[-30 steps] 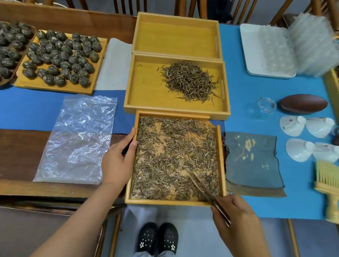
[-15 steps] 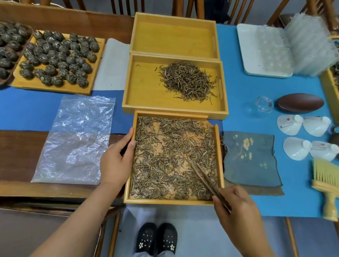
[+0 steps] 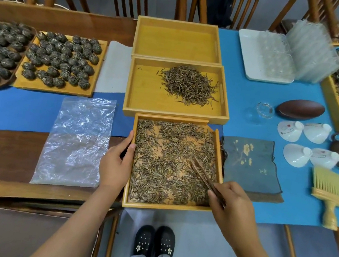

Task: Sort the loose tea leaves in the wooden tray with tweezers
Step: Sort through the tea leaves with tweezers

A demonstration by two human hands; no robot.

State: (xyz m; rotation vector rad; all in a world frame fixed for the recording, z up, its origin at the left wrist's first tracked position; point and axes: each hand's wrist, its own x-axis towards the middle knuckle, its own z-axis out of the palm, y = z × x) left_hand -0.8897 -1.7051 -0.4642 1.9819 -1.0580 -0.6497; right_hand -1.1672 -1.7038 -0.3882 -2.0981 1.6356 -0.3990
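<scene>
At the table's near edge sat the wooden tray of loose tea leaves; your left hand gripped its left rim, while your right hand pinched the tweezers, tips resting among the leaves.

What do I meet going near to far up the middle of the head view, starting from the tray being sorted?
Tray of spread loose leaves, steadied by the left hand, tweezers in the right hand → tray with a small leaf pile → empty tray → chair backs.
</scene>
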